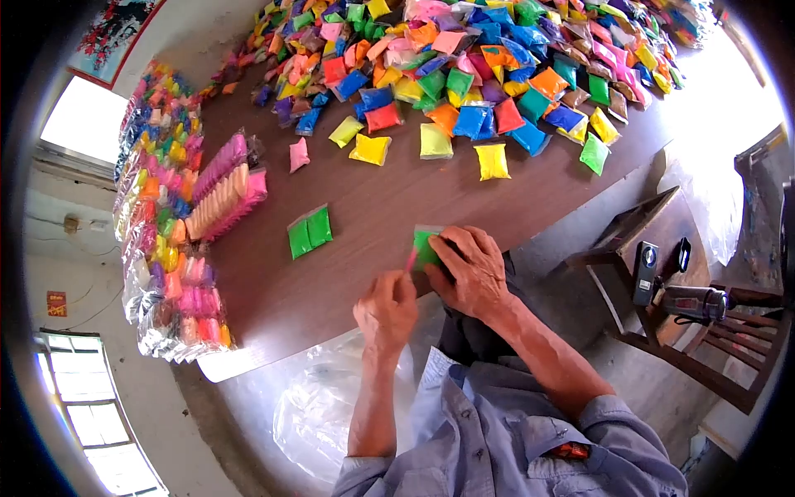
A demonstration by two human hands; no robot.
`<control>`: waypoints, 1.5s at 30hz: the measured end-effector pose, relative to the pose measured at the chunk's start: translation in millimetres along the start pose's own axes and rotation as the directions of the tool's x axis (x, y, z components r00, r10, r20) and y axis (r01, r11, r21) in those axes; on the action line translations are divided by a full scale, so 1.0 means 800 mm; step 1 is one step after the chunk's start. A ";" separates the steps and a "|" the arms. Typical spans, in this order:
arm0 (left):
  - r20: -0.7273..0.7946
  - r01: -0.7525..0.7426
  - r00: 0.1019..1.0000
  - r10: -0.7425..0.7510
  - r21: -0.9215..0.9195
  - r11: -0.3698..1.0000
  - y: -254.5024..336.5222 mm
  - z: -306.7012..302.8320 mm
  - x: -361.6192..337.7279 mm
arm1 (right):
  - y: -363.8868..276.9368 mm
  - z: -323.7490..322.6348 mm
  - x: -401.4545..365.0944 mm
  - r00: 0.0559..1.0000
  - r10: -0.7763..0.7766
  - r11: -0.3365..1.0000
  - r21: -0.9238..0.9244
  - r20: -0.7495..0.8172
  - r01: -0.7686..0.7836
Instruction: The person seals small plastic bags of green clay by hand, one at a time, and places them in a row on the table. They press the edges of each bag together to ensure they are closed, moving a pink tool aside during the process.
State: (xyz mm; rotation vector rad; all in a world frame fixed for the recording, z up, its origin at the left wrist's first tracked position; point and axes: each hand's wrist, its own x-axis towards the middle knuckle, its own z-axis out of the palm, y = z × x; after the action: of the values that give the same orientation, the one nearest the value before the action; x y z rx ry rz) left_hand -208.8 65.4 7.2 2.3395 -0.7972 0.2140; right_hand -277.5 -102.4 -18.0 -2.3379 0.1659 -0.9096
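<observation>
At the table's near edge my right hand (474, 269) has its fingers closed over a green packet (425, 246). My left hand (387, 306) is closed just left of it, with a thin pink item (411, 258) showing at its fingertips, against the packet's left side. Part of the green packet is hidden under my right fingers. Two green packets (310, 232) lie side by side on the brown table (364, 199), to the left of my hands.
A big heap of colourful packets (464, 74) covers the table's far side. Stacked pink and peach packets (224, 195) stand at left beside bagged rows (170, 248). A wooden stool (654, 248) holding a flask (696, 303) is at right. Clear plastic (319, 406) lies below the table.
</observation>
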 end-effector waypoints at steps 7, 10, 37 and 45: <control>-0.011 0.028 1.000 -0.027 0.041 0.999 0.007 -0.006 -0.004 | 0.001 0.007 -0.001 1.000 0.005 0.999 -0.037 -0.026 -0.006; 0.044 -0.048 0.998 0.046 0.047 0.998 0.012 0.003 -0.015 | -0.001 0.008 0.000 0.999 0.011 0.999 -0.035 -0.039 -0.012; -0.423 0.273 0.883 -0.204 0.109 0.956 -0.148 -0.069 -0.029 | 0.002 0.000 -0.002 0.999 -0.030 0.999 0.038 -0.041 0.031; -0.420 0.274 0.880 -0.223 0.065 0.959 -0.153 -0.087 -0.023 | -0.014 -0.005 -0.005 1.000 -0.009 0.999 -0.035 -0.007 0.008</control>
State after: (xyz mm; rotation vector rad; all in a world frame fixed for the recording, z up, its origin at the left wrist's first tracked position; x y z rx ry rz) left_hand -147.1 192.2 -9.8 2.3634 -0.2784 0.6324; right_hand -283.8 -94.4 -11.6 -2.3694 0.1764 -0.9266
